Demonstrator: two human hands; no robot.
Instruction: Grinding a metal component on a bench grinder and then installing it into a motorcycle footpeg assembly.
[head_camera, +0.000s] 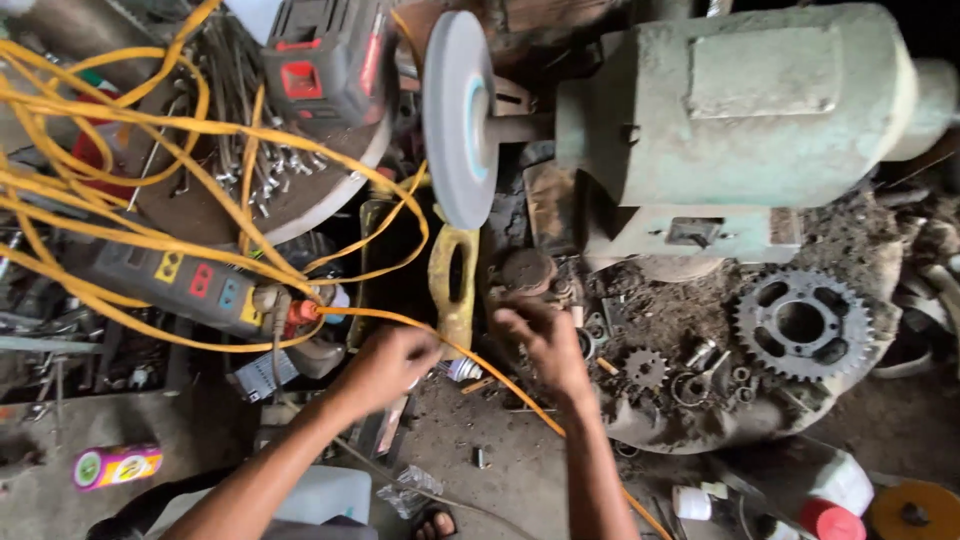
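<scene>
Left hand (385, 365) gripping yellow cable (400, 318); right hand (540, 338) closed, pinching among small parts (690, 380) below grinder wheel (458, 118); careful fingertip pick needed next

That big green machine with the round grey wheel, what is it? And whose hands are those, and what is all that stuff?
The picture comes from a camera worn on a person's head, looking down, so the two arms are that person's own. The green machine is a motor that carries a grey grinding wheel on its side. Below it, on a dirty round surface, lie a big toothed gear, a smaller gear and little metal rings. The left hand is closed around something small that I cannot make out, right where an orange-yellow cord passes. The right hand reaches among the small parts; whether it holds one is unclear. To the left sits a grey power strip, and above it a red and black battery tool.
</scene>
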